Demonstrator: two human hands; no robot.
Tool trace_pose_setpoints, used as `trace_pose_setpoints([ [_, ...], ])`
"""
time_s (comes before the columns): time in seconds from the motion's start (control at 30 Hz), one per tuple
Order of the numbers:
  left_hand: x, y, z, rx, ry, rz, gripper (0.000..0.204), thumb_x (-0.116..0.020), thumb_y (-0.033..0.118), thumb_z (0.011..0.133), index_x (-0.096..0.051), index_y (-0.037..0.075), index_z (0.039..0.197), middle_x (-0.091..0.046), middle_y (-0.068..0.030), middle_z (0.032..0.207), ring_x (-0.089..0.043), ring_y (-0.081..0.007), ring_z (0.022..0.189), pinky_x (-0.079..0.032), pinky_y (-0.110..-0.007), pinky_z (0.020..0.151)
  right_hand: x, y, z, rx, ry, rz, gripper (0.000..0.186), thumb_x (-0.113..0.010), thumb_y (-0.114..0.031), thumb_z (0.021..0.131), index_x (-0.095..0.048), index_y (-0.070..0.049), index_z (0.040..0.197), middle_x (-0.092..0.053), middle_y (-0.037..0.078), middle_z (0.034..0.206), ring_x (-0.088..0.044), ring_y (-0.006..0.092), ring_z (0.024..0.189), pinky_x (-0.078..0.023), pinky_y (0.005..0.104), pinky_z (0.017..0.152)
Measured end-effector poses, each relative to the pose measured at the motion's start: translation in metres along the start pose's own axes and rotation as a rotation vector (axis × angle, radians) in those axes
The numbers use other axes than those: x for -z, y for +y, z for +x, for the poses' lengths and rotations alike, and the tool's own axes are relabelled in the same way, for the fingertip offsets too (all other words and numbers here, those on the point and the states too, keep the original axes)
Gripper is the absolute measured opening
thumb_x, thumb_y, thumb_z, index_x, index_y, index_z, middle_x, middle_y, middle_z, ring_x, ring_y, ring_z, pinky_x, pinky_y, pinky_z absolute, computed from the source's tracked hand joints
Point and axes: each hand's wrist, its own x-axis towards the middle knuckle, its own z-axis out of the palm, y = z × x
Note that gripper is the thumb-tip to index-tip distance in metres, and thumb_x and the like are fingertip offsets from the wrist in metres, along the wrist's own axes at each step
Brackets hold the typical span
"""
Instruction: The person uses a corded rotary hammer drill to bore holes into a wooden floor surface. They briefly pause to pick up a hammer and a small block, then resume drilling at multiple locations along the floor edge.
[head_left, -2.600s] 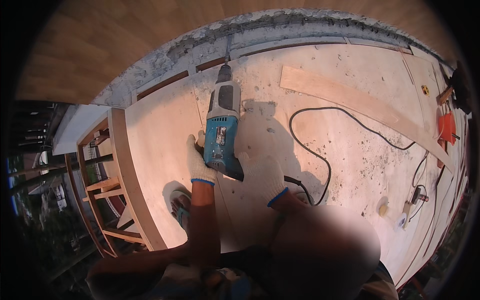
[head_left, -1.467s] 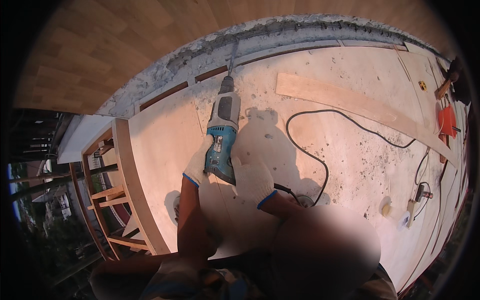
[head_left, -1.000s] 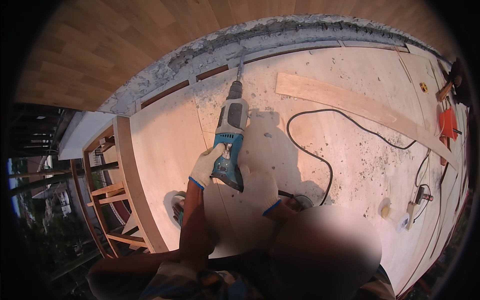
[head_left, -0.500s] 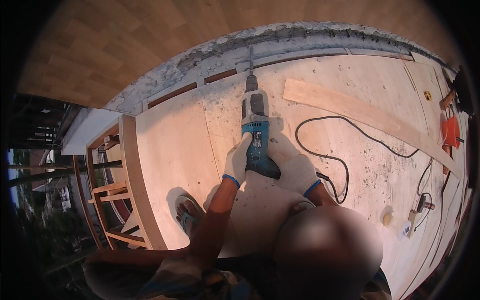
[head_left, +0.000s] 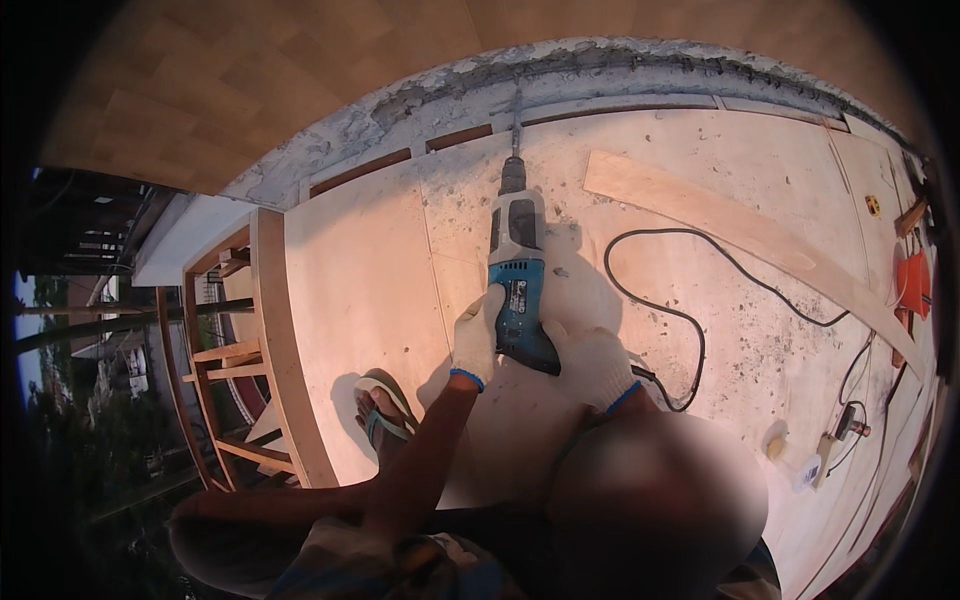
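A blue and grey corded power drill (head_left: 517,275) points away from me, its long bit (head_left: 516,115) reaching the rough concrete edge (head_left: 420,100) where the plywood floor (head_left: 370,290) meets the wall. My left hand (head_left: 474,338), in a white glove, grips the left side of the drill's handle. My right hand (head_left: 596,366), also gloved, holds the rear of the drill from the right. Both my forearms come up from the lower edge.
The drill's black cord (head_left: 690,320) loops across the floor to the right. A long pale plank (head_left: 745,235) lies diagonally beyond it. An open wooden frame (head_left: 270,350) drops off at the left. My sandalled foot (head_left: 383,415) stands near it. An orange tool (head_left: 912,285) lies far right.
The drill has travelled forward and rightward until its bit reaches the concrete edge. My right hand has joined the left on the drill, and my view has shifted closer.
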Motion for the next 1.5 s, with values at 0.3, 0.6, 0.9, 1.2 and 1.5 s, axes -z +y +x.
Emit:
trace_pose_setpoints([
  [0.3, -0.038, -0.045, -0.03, -0.038, 0.108, -0.151, 0.047, -0.075, 0.038, 0.111, -0.08, -0.005, 0.128, -0.081, -0.0031, 0.106, -0.074, -0.0089, 0.087, -0.062, -0.027, 0.078, 0.038, 0.048, -0.007, 0.219, 0.007, -0.046, 0.062, -0.082, -0.023, 0.076, -0.071, -0.011, 0.136, -0.079, 0.019, 0.095, -0.077, 0.0425, 0.082, -0.062, 0.0538, 0.074],
  [0.6, -0.043, -0.018, -0.009, -0.075, 0.216, -0.19, 0.055, -0.078, 0.048, 0.109, -0.081, -0.006, 0.12, -0.08, -0.0062, 0.103, -0.074, -0.0134, 0.082, -0.062, -0.031, 0.073, 0.037, 0.042, 0.018, 0.19, -0.045, -0.043, 0.059, -0.082, -0.026, 0.078, -0.071, -0.009, 0.133, -0.079, 0.018, 0.093, -0.078, 0.0414, 0.085, -0.061, 0.0527, 0.075],
  [0.9, -0.033, -0.019, -0.009, -0.029, 0.292, -0.12, 0.067, -0.072, 0.056, 0.11, -0.079, -0.008, 0.128, -0.08, -0.0095, 0.109, -0.076, -0.0171, 0.087, -0.062, -0.033, 0.075, 0.03, 0.034, 0.012, 0.18, 0.002, -0.007, 0.056, -0.082, -0.027, 0.08, -0.069, -0.01, 0.132, -0.078, 0.016, 0.088, -0.078, 0.0394, 0.084, -0.059, 0.0523, 0.078],
  [1.2, -0.039, -0.037, 0.021, -0.112, 0.216, -0.282, 0.075, -0.061, 0.066, 0.113, -0.071, -0.002, 0.141, -0.078, -0.0095, 0.117, -0.077, -0.0213, 0.097, -0.064, -0.036, 0.089, 0.031, 0.051, 0.028, 0.184, -0.051, -0.081, 0.054, -0.081, -0.023, 0.08, -0.071, -0.01, 0.132, -0.078, 0.017, 0.091, -0.077, 0.0413, 0.085, -0.06, 0.0544, 0.076],
  [1.5, -0.056, -0.036, -0.018, 0.013, 0.147, -0.064, 0.061, -0.068, 0.055, 0.113, -0.079, -0.002, 0.129, -0.079, -0.0031, 0.109, -0.071, -0.0088, 0.09, -0.059, -0.027, 0.082, 0.044, 0.06, 0.012, 0.264, 0.003, -0.133, 0.06, -0.083, -0.025, 0.075, -0.073, -0.01, 0.132, -0.078, 0.019, 0.088, -0.077, 0.0422, 0.084, -0.062, 0.0538, 0.075],
])
